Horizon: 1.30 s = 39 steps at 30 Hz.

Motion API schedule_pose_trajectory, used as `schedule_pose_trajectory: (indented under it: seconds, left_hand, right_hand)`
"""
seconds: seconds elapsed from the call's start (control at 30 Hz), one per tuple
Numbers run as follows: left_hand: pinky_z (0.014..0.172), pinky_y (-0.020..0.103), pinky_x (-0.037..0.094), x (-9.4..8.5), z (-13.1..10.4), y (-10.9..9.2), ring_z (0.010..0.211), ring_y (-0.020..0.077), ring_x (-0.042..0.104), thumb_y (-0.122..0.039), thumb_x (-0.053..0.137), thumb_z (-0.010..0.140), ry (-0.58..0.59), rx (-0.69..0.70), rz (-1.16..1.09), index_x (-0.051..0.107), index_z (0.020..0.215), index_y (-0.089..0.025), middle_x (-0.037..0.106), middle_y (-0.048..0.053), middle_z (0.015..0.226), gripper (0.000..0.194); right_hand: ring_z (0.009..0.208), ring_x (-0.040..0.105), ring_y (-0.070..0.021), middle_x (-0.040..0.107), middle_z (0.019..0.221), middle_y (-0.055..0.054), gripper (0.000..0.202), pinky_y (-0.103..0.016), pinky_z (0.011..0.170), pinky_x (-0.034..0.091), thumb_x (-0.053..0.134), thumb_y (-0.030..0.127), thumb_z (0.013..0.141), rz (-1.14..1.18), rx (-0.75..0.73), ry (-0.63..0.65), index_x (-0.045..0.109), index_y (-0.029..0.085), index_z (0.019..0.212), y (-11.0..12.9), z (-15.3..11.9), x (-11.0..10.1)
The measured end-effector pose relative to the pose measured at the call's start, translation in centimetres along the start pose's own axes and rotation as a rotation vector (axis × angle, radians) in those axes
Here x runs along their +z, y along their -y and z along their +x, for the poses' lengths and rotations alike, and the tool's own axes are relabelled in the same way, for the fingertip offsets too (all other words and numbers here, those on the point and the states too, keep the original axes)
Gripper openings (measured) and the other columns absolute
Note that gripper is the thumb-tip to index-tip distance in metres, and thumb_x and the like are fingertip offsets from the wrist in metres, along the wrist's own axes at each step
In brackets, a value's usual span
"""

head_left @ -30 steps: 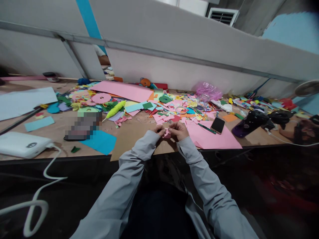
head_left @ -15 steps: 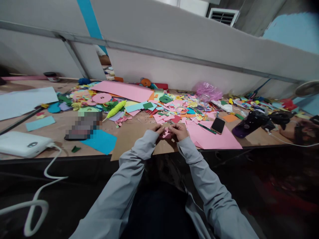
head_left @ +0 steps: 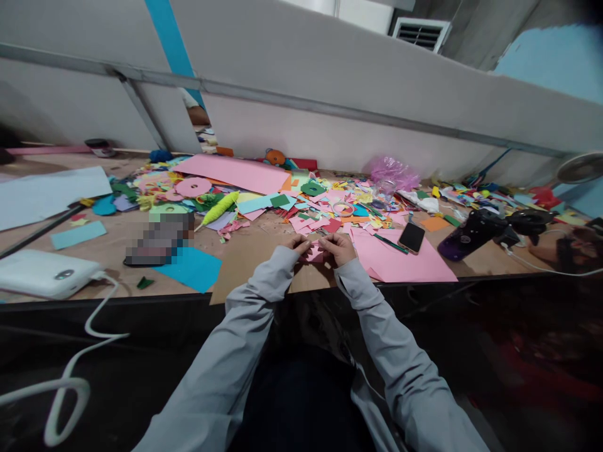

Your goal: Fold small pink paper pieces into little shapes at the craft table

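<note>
Two hands meet near the front edge of the table (head_left: 117,229), and both hold one small pink paper (head_left: 314,253). The left hand (head_left: 298,243) pinches it on one side with thumb and fingers. The right hand (head_left: 340,247) pinches it on the other side in the same way. Both grips are narrow, with the paper caught between the fingertips. The small paper is just above a brown card (head_left: 245,254). I cannot tell if it touches the card, and its folds are too small to see well.

Next to the right hand is a big pink sheet (head_left: 405,267). A phone (head_left: 411,238) and a dark green pen (head_left: 391,243) lie on it, close together. Farther right is a dark purple bottle (head_left: 455,243).

Left of the brown card, a blue sheet (head_left: 195,270) lies partly under a blurred dark thing (head_left: 160,242). Near the left end of the table is a white box (head_left: 38,273) with a white cord (head_left: 97,323) that hangs over the edge.

Behind the hands is a messy heap of paper bits (head_left: 320,201). A lime yarn bundle (head_left: 220,208) lies by it, and a shiny pink bag (head_left: 394,172) sits at the back by the wall (head_left: 330,125).
</note>
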State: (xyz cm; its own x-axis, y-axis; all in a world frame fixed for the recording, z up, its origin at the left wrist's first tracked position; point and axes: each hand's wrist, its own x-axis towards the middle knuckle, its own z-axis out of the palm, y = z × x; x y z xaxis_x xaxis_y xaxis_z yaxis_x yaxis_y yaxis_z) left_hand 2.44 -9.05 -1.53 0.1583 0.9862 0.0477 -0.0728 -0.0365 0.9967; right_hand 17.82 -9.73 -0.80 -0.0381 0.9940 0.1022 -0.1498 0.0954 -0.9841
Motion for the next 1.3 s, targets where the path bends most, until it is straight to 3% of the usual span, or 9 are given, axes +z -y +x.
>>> schedule_pose_trajectory:
  seconds: [0.13, 0.7, 0.93, 1.07, 1.3]
  left_hand:
    - [0.053, 0.026, 0.047, -0.01, 0.16, 0.2, 0.052, 0.0111, 0.055, -0.054, 0.074, 0.052, 0.014, 0.003, 0.022, 0.058, 0.073, -0.017, 0.063, 0.0, 0.06, 0.045]
    - [0.052, 0.024, 0.047, -0.27, 0.75, 0.63, 0.052, 0.0103, 0.054, -0.043, 0.075, 0.053, 0.008, -0.002, -0.012, 0.058, 0.068, -0.017, 0.062, -0.001, 0.057, 0.035]
    - [0.049, 0.023, 0.046, -0.45, 0.36, 0.59, 0.05, 0.0098, 0.055, -0.05, 0.074, 0.057, 0.081, -0.078, -0.047, 0.058, 0.075, -0.017, 0.063, 0.0, 0.061, 0.041]
    - [0.045, 0.022, 0.043, -0.07, 0.5, 0.65, 0.044, 0.0087, 0.051, -0.055, 0.069, 0.061, 0.027, -0.149, -0.096, 0.055, 0.071, -0.017, 0.056, -0.003, 0.052, 0.042]
    - [0.042, 0.021, 0.041, -0.18, 0.73, 0.96, 0.041, 0.0078, 0.049, -0.054, 0.069, 0.063, 0.063, -0.135, -0.045, 0.055, 0.065, -0.018, 0.054, -0.003, 0.048, 0.039]
  right_hand:
    - [0.038, 0.048, -0.0085, 0.061, 0.054, 0.002, 0.034, -0.021, 0.034, 0.037, 0.075, 0.046, 0.06, -0.012, 0.023, -0.005, 0.06, 0.017, 0.068, -0.06, 0.02, -0.12]
    - [0.042, 0.046, -0.0079, 0.057, 0.051, 0.004, 0.035, -0.02, 0.038, 0.036, 0.077, 0.047, 0.058, 0.002, -0.006, -0.025, 0.058, 0.017, 0.064, 0.1, -0.12, 0.17]
    - [0.044, 0.048, -0.0082, 0.061, 0.056, 0.002, 0.034, -0.02, 0.041, 0.039, 0.078, 0.046, 0.057, -0.009, -0.004, 0.001, 0.061, 0.017, 0.066, -0.14, 0.14, -0.3]
    - [0.046, 0.051, -0.0098, 0.063, 0.058, 0.0, 0.035, -0.022, 0.042, 0.041, 0.078, 0.046, 0.057, -0.003, 0.0, 0.02, 0.06, 0.017, 0.065, 0.04, 0.02, -0.15]
    - [0.057, 0.059, -0.0128, 0.062, 0.058, 0.001, 0.032, -0.023, 0.051, 0.045, 0.078, 0.043, 0.057, -0.012, -0.039, 0.029, 0.061, 0.017, 0.065, 0.34, -0.14, 0.04]
